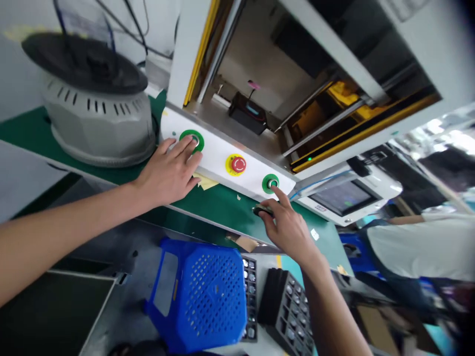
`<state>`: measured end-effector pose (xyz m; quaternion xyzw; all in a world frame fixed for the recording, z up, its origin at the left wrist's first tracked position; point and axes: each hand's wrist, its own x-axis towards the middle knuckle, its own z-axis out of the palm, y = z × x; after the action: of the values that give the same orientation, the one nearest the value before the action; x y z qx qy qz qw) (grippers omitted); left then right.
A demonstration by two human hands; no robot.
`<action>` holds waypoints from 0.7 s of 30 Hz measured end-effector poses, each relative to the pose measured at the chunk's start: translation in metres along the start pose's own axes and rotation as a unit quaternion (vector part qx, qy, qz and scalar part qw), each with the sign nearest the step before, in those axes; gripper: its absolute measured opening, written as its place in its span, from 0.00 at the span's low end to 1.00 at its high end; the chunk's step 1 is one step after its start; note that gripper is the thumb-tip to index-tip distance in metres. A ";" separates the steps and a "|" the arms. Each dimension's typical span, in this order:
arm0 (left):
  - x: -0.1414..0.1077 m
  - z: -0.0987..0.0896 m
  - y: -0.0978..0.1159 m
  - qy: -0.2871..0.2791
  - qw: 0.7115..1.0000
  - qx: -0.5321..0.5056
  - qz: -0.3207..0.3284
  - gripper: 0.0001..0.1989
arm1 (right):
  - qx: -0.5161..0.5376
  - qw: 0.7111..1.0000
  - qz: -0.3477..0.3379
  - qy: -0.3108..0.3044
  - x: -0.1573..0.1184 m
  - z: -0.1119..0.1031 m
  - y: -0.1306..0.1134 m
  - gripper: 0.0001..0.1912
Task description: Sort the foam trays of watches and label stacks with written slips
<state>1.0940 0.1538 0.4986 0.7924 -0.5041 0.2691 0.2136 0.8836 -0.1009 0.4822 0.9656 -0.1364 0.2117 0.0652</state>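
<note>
My left hand (168, 170) rests on the white front panel (215, 151) of a machine. Its fingers are spread, with the fingertips over the left green-ringed push button (200, 140). At the panel's other end, the index finger of my right hand (289, 225) touches the right green-ringed button (272, 183). Thumb and bent fingers of that hand pinch a small dark object with a light edge (262, 210), whose kind I cannot make out. Between the hands is a red stop knob (239, 164). Inside the machine sits a black block-shaped fixture (247, 114).
A grey device with a black top (100, 109) stands left on the green bench (237, 210). Right of the machine is a touchscreen unit (343, 198). Below are a blue stool (211, 296) and black compartment trays (287, 311). Another person (419, 247) is at the right.
</note>
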 end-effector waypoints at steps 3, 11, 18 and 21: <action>0.001 0.004 0.001 0.001 1.000 0.015 0.017 0.26 | 0.003 1.000 -0.011 0.001 0.000 -0.003 0.005 0.15; 0.000 0.008 0.005 0.027 0.998 -0.051 0.003 0.26 | 0.027 1.000 -0.008 0.007 -0.001 0.002 0.005 0.17; -0.004 -0.014 0.003 -0.030 0.999 -0.003 -0.031 0.29 | 0.136 0.989 0.058 0.020 -0.003 -0.003 -0.010 0.16; -0.023 -0.028 0.043 -0.032 0.991 -0.069 -0.109 0.26 | 0.264 0.957 0.107 0.062 -0.036 -0.013 -0.034 0.16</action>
<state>1.0404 0.1694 0.5082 0.8340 -0.4385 0.1832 0.2801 0.8568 -0.0577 0.4765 0.9132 -0.1738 0.3053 -0.2063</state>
